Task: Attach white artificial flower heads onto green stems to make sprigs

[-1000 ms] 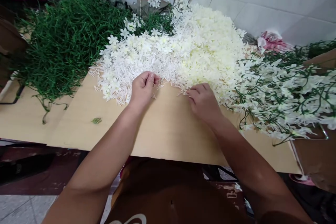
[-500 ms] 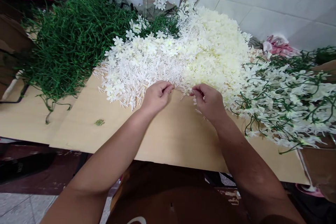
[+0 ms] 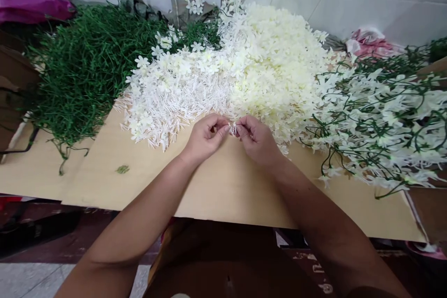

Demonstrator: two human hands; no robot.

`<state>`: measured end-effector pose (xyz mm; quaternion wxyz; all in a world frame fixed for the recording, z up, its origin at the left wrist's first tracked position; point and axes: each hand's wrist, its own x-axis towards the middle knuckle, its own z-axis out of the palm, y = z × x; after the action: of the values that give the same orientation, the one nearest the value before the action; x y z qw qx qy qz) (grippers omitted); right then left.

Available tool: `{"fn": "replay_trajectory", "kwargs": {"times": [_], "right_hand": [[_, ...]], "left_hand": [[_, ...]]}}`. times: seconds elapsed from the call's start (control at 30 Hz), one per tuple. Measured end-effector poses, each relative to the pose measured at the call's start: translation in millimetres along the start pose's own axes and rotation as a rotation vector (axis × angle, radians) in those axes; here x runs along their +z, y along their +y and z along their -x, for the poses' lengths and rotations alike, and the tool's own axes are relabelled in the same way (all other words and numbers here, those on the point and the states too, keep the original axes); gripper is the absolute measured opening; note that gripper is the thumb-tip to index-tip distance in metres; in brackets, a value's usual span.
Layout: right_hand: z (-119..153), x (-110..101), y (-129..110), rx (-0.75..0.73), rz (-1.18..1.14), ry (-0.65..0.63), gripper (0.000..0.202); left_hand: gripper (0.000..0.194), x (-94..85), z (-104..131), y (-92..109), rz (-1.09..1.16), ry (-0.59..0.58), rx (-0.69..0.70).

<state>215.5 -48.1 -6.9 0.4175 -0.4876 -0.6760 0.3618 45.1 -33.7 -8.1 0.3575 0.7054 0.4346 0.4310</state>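
Note:
My left hand point(image 3: 208, 137) and my right hand point(image 3: 256, 138) meet almost fingertip to fingertip over the front edge of the flower heap. Both are closed in a pinch. Between the fingertips shows a small white piece with thin prongs point(image 3: 233, 128), like a stamen part of an artificial flower; both hands seem to grip it. Whether a petal is hidden in the right fingers I cannot tell. Behind the hands lie a pile of thin white stamen pieces point(image 3: 195, 95) and a heap of cream-white artificial petals point(image 3: 279, 56).
Green plastic stems point(image 3: 101, 51) are heaped at the left. Green stems with white flowers point(image 3: 387, 125) lie piled at the right. A bare cardboard sheet point(image 3: 223, 191) covers the table, with a small green scrap point(image 3: 122, 169) on it. A tiled wall point(image 3: 335, 14) stands behind.
My hands have come together from apart, the right one moving left. The white pronged piece now shows between the fingertips. The camera view has shifted slightly.

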Motion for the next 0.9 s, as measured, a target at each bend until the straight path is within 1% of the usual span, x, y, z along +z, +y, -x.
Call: {"fn": "replay_trajectory", "kwargs": {"times": [0.07,0.17,0.27,0.37,0.43,0.5,0.53,0.6,0.67,0.73,0.77,0.83,0.9], "right_hand": [[-0.8,-2.0,0.7,0.01,-0.065,0.041,0.017],[-4.1,-8.5,3.4,0.085,-0.276,0.117,0.026],[-8.9,-17.7,5.7,0.19,-0.407,0.175,0.031],[-13.1,-24.2,7.6,0.222,-0.44,0.217,0.027],[-14.9,-25.3,9.2,0.197,-0.438,0.236,0.023],[-15.8,-25.0,10.4,0.165,-0.425,0.24,0.021],[-15.9,-24.8,10.6,0.152,-0.414,0.244,0.02],[-15.6,-25.1,10.1,0.143,-0.386,0.251,0.019],[-15.0,-26.1,8.8,0.142,-0.352,0.253,0.017],[-14.3,-26.7,7.8,0.138,-0.316,0.25,0.016],[-14.0,-26.4,7.8,0.136,-0.299,0.248,0.016],[-13.2,-24.6,8.8,0.131,-0.266,0.252,0.015],[-12.2,-21.2,10.5,0.118,-0.229,0.263,0.014]], "left_hand": [[0.017,-0.6,0.3,1.0,-0.007,-0.005,0.0],[0.014,-4.0,0.4,-2.5,-0.044,0.018,-0.064],[0.014,-10.3,-1.8,-6.9,-0.165,-0.026,-0.136],[0.018,-11.5,-8.6,-5.8,-0.332,-0.063,-0.12],[0.02,-5.1,-16.2,-2.1,-0.452,-0.082,-0.078],[0.023,6.1,-25.5,2.4,-0.588,-0.112,-0.042],[0.024,12.5,-30.3,4.3,-0.658,-0.12,-0.034],[0.024,23.6,-39.0,6.7,-0.772,-0.172,-0.028],[0.022,29.5,-44.8,6.5,-0.835,-0.211,-0.029],[0.02,29.2,-47.1,3.6,-0.805,-0.192,-0.035],[0.018,27.3,-47.2,1.5,-0.746,-0.158,-0.043],[0.013,21.6,-46.3,-2.7,-0.546,-0.047,-0.084],[0.009,16.1,-44.8,-4.7,-0.275,0.059,-0.183]]}}
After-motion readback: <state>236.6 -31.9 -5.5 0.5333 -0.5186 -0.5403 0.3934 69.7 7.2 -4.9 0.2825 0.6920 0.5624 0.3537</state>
